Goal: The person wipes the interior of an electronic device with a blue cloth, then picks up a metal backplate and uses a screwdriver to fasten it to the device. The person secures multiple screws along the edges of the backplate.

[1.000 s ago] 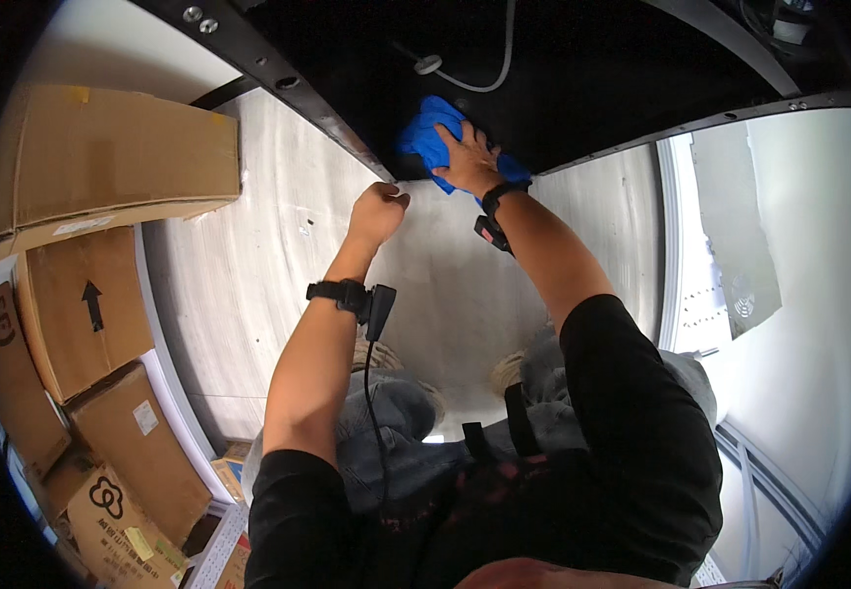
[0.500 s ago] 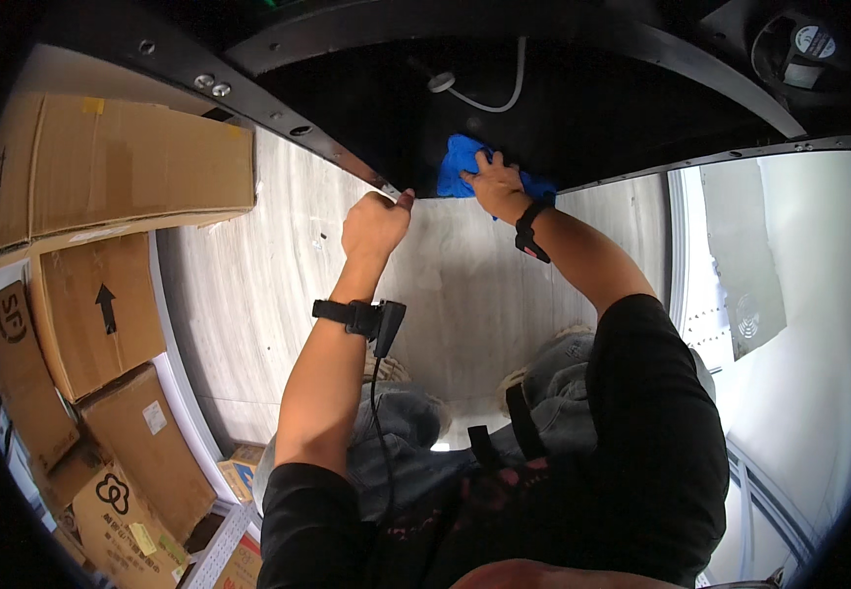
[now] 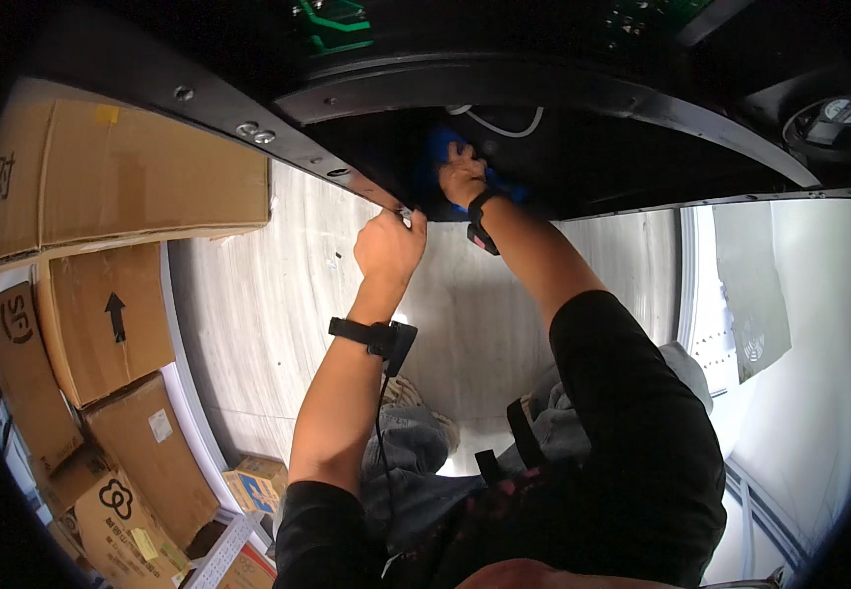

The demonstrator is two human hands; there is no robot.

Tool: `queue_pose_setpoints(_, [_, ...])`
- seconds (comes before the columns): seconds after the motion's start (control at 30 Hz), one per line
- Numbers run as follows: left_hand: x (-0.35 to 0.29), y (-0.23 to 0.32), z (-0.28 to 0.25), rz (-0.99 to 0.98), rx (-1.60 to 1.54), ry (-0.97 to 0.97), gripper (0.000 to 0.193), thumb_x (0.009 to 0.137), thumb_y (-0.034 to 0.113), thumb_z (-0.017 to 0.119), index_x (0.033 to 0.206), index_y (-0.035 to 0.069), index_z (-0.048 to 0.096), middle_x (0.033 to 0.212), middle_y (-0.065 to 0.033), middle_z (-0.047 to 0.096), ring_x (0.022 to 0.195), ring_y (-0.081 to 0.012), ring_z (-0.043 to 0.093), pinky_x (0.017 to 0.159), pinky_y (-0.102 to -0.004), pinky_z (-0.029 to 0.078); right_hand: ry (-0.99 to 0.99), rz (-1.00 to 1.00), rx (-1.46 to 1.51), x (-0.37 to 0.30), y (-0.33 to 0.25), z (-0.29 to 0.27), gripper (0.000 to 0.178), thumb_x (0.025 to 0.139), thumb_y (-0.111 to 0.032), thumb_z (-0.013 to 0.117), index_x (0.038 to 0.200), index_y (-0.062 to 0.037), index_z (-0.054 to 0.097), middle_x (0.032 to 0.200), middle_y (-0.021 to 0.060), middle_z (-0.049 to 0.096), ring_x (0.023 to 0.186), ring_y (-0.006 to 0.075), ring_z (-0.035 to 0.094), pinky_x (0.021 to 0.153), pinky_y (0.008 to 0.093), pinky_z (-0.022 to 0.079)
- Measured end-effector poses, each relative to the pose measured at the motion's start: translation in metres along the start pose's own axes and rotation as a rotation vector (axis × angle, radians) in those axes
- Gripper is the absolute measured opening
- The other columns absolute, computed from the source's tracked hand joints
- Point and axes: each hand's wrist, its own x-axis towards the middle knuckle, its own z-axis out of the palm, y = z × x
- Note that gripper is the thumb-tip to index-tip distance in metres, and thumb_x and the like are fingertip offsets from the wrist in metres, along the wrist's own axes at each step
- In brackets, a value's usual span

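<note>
A large black cabinet (image 3: 582, 182) with a metal frame fills the far side. My left hand (image 3: 389, 247) is closed on the near corner of its frame, thumb up at the edge. Inside the cabinet, close to that corner, my right hand (image 3: 463, 179) presses a crumpled blue cloth (image 3: 442, 143) against the dark inner surface, with its fingers bent and slightly apart. Part of the cloth lies hidden under the palm. A pale cable (image 3: 509, 132) curves out just beyond this hand.
Green circuit boards (image 3: 337, 22) show at the top, and a round fan (image 3: 833, 120) at upper right. Cardboard boxes (image 3: 140, 177) are stacked along the left. A white wall panel (image 3: 828, 324) stands at right. Beneath my arms is grey wood-look floor (image 3: 474, 324).
My right hand and the blue cloth have moved left and deeper into the cabinet. My left hand keeps its hold on the frame. The view has shifted, showing more circuit boards.
</note>
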Motion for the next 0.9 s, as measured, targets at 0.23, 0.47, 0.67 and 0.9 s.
queue_pose_setpoints(0.23, [-0.001,-0.001,0.003,-0.007,-0.041,0.057,0.047,0.085,0.045,0.054,0.089,0.001,0.069,0.084,-0.0242,0.066,0.080,-0.0412,0.064,0.072,-0.0455,0.052,-0.224,0.183,-0.029,0.048,-0.006,-0.026,0.032,0.083,-0.027,0.065,0.115,-0.0259,0.065,0.146,0.0063,0.025,0.120,0.0398,0.034,0.082,0.0566,0.043])
queue_pose_setpoints(0.47, [-0.001,-0.005,0.003,-0.039,-0.028,0.000,0.046,0.085,0.044,0.055,0.097,0.001,0.065,0.088,-0.0229,0.067,0.084,-0.0398,0.065,0.075,-0.0451,0.052,-0.233,0.081,0.020,0.018,-0.005,-0.033,0.031,0.085,-0.023,0.062,0.116,-0.0236,0.065,0.144,0.0066,0.027,0.123,0.0367,0.033,0.089,0.0560,0.042])
queue_pose_setpoints(0.67, [0.004,-0.004,0.008,-0.076,-0.004,-0.008,0.054,0.084,0.051,0.051,0.096,0.001,0.067,0.092,-0.0238,0.067,0.089,-0.0401,0.064,0.078,-0.0463,0.051,-0.135,-0.030,0.115,-0.045,0.008,-0.020,0.038,0.091,-0.019,0.049,0.125,-0.0318,0.059,0.137,0.0072,0.035,0.124,0.0369,0.034,0.094,0.0560,0.039])
queue_pose_setpoints(0.9, [0.021,-0.040,0.076,-0.068,-0.375,-0.214,0.054,0.090,0.048,0.051,0.090,-0.004,0.067,0.086,-0.0182,0.069,0.070,-0.0225,0.067,0.072,-0.0325,0.051,-0.143,-0.039,0.043,-0.094,0.048,-0.008,0.051,0.084,-0.018,0.057,0.133,-0.0311,0.051,0.135,0.0121,0.036,0.119,0.0415,0.041,0.090,0.0553,0.043])
